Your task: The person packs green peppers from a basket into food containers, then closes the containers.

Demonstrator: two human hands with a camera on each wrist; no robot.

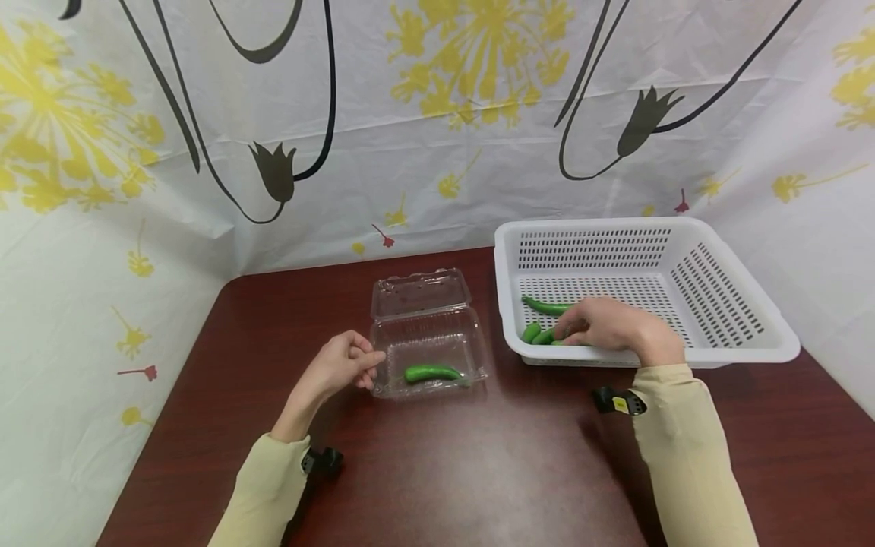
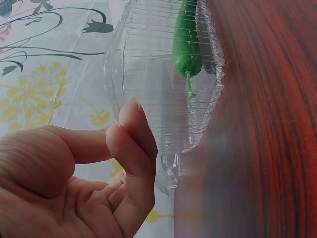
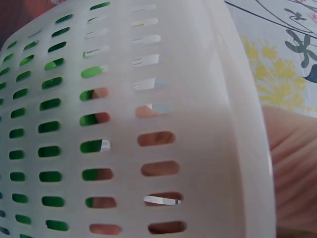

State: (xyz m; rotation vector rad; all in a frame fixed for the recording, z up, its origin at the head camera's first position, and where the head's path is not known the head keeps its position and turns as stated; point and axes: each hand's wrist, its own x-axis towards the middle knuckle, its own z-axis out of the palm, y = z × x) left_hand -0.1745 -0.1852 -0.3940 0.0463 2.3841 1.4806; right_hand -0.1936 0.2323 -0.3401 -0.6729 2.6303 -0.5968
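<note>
In the head view a clear plastic clamshell container [image 1: 424, 346] lies with its lid folded back, and one green chili pepper [image 1: 432, 373] is in its base. My left hand [image 1: 343, 363] pinches the container's left edge between thumb and curled fingers. The left wrist view shows the same pepper [image 2: 187, 44] with its stem toward the hand. My right hand [image 1: 611, 325] reaches into the white basket [image 1: 741, 353], its fingertips down among several green peppers [image 1: 532, 332]. Whether the fingers grip one I cannot tell. The basket's slotted wall [image 3: 198, 148] hides most of that hand in the right wrist view.
Another green pepper [image 1: 547, 306] lies further back in the basket, on its perforated floor. The container and basket stand on a dark red-brown table [image 1: 465, 471], the basket to the right. A patterned white sheet [image 1: 424, 167] closes off the back and sides.
</note>
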